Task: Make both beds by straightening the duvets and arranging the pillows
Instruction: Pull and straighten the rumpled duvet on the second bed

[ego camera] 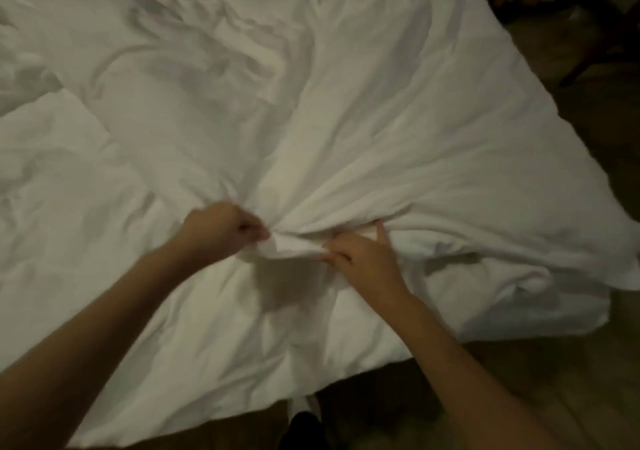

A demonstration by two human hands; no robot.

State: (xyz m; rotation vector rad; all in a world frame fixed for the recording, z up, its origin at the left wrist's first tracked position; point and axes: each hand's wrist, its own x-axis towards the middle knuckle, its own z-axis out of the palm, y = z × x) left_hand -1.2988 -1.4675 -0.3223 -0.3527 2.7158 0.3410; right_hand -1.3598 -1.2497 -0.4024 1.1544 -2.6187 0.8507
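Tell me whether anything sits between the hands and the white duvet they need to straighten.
Nothing visible does. The left hand already has a bunch of the rumpled white duvet in its grip, and the right hand pinches the same gathered fold beside it.

You have no text, label, brand, number or sign to read anywhere in this view.
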